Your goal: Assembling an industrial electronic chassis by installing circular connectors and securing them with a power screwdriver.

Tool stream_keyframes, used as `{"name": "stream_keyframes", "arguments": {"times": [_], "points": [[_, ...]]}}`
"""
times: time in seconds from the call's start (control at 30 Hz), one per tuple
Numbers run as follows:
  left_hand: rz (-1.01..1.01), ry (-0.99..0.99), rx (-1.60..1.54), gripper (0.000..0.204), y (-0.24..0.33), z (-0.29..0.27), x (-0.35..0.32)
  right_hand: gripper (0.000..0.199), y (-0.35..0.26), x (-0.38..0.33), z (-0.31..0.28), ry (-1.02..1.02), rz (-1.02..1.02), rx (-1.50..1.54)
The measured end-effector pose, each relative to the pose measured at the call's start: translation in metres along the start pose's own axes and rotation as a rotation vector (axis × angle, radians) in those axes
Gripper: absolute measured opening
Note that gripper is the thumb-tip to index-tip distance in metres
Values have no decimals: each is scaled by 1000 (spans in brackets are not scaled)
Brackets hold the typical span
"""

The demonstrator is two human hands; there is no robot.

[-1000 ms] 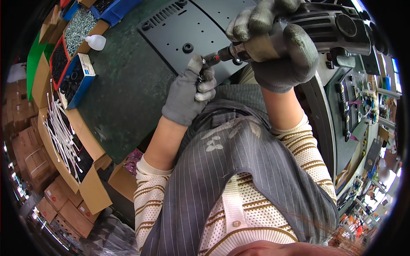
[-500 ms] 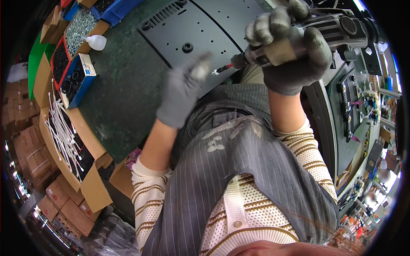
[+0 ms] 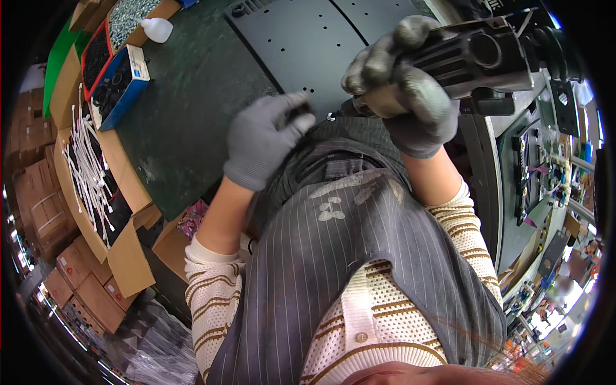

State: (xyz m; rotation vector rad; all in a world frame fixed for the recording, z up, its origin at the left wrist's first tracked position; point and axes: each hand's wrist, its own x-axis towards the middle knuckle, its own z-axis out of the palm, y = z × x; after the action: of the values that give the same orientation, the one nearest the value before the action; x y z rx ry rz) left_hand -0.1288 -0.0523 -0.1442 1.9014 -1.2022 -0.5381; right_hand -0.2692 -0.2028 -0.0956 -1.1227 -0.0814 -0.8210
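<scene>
My right hand [image 3: 410, 83], in a grey glove, is wrapped around a black power screwdriver [image 3: 471, 54] whose nose points left. A small shiny screw [image 3: 331, 116] sits at its bit tip. To the left, my gloved left hand [image 3: 266, 138] has its thumb and fingers curled together near the screw. Between them shows a dark piece that looks like a black round foot [image 3: 296, 113], partly covered by the fingers. A dark grey metal panel [image 3: 301, 38] with small holes lies on the bench beyond both hands, its near edge just past the left fingertips.
On the left stand a bin of screws [image 3: 131, 22], a red bin [image 3: 97, 54], a blue box of black parts [image 3: 122, 83] and a carton of white cable ties [image 3: 90, 173]. A white squeeze bottle [image 3: 157, 29] is beside them. Another workbench [image 3: 523, 237] stands right.
The black round foot has left the panel, and a dark piece now shows in my left hand. The screwdriver has moved left and slightly down, with its tip near the left fingers.
</scene>
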Motion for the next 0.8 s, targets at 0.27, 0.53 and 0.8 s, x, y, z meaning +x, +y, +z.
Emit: {"name": "stream_keyframes", "arguments": {"times": [0.27, 0.53, 0.8], "points": [[-21, -18, 253, 31, 7, 18, -8, 37, 33, 10, 9, -122, 182, -276], [87, 62, 261, 33, -8, 27, -10, 40, 41, 13, 17, -17, 387, -1], [50, -18, 260, 34, -1, 21, -2, 36, 24, 28, 17, -123, 419, -60]]}}
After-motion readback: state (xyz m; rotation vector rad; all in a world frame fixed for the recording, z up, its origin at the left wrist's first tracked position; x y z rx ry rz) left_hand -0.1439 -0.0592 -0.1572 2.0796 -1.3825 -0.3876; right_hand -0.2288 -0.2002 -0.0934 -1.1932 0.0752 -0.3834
